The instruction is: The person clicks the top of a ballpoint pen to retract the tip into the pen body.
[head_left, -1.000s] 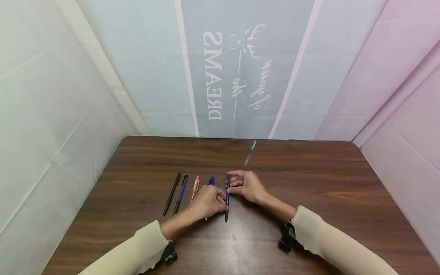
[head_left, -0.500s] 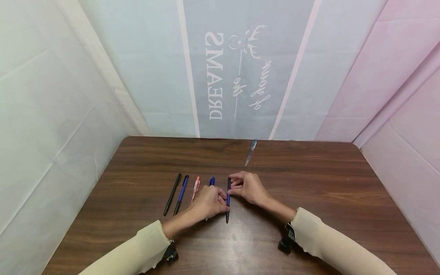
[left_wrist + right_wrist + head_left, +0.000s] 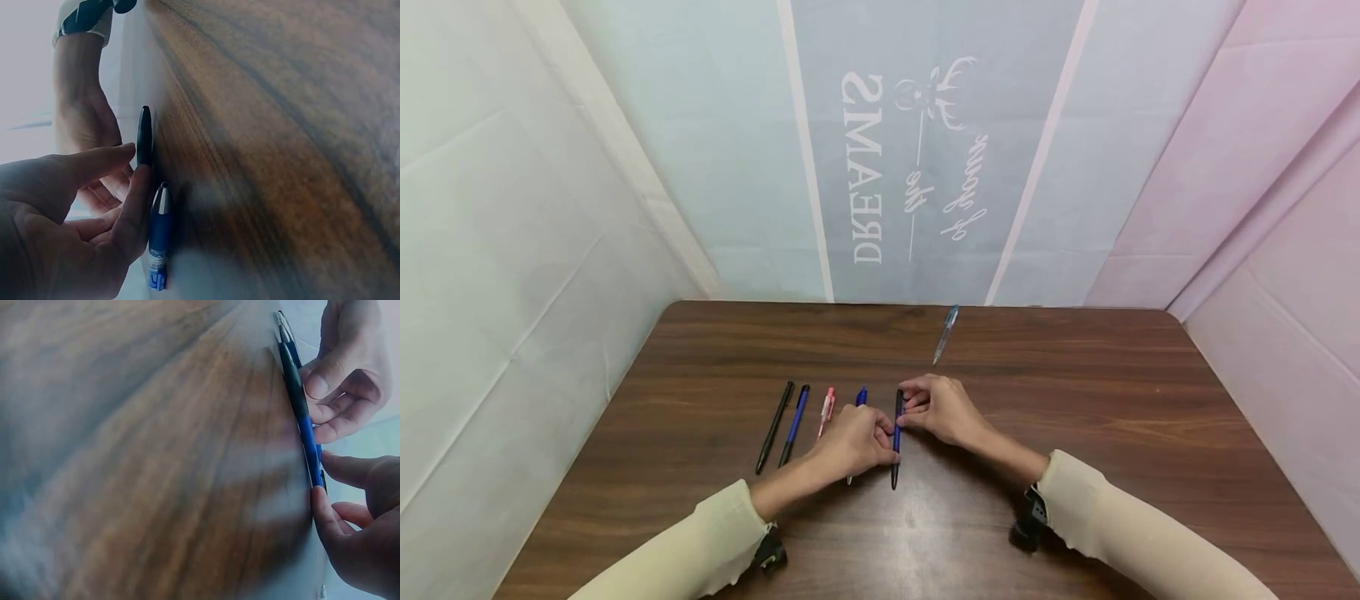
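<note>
A blue pen with black ends (image 3: 897, 435) lies upright in the head view on the table, between both hands. My left hand (image 3: 852, 440) pinches its near part between thumb and fingers. At the far end, my right hand (image 3: 946, 410) holds the same pen between thumb and fingertips. Under and beside the left hand is a blue pen with a silver tip (image 3: 160, 231), partly covered in the head view. Further left lie a pink pen (image 3: 827, 408), a blue pen with a black grip (image 3: 794, 425) and a black pen (image 3: 774, 428), roughly side by side.
A clear pen with a teal cap end (image 3: 946, 335) lies near the back edge of the brown wooden table (image 3: 1075, 375). Fabric walls stand behind the table and at both sides, with a printed grey panel (image 3: 917, 275) at the back.
Fingertips of my right hand have shifted slightly right at the pen's far end, and the pen has come a touch nearer. My left hand stays in place, as do the other pens.
</note>
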Action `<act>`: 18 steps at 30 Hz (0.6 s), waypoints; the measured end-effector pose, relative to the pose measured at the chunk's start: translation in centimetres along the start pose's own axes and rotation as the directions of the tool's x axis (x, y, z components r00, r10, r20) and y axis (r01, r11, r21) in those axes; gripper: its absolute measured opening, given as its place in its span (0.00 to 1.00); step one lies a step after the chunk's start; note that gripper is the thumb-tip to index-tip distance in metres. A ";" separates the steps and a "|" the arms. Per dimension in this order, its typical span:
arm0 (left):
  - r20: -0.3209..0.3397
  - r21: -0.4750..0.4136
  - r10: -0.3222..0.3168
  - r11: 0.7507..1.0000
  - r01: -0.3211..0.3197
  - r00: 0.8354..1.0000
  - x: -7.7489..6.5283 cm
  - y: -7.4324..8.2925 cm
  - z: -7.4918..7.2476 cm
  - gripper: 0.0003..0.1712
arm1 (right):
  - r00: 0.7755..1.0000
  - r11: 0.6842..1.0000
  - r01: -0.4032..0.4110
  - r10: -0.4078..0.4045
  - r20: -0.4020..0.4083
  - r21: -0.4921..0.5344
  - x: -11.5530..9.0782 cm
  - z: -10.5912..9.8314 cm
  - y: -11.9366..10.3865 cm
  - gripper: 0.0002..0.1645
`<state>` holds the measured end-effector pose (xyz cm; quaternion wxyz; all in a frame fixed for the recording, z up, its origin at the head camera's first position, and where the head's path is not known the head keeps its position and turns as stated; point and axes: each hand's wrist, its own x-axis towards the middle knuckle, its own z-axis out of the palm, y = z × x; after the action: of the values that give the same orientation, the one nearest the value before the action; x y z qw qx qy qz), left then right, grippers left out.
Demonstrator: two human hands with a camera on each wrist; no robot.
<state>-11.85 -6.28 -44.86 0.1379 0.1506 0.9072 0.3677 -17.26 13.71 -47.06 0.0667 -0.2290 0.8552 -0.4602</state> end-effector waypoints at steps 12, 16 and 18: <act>-0.048 0.033 0.067 0.997 -0.066 0.997 0.4 0.5 -1.8 0.16 | 1.000 1.000 -0.015 0.015 0.014 -0.021 0.2 -1.8 -0.2 0.31; -0.066 0.039 0.096 0.995 -0.094 0.993 1.0 0.7 -2.7 0.15 | 1.000 1.000 -0.001 0.001 -0.001 -0.027 0.5 -2.9 -0.1 0.32; -0.072 0.048 0.109 0.993 -0.106 0.991 1.3 0.9 -3.0 0.16 | 1.000 1.000 0.003 -0.003 -0.009 -0.031 0.7 -3.5 -0.1 0.31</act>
<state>-14.00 -7.11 -42.32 0.0805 0.1882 0.9103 0.3599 -18.99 15.97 -44.91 0.0586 -0.2294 0.8621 -0.4480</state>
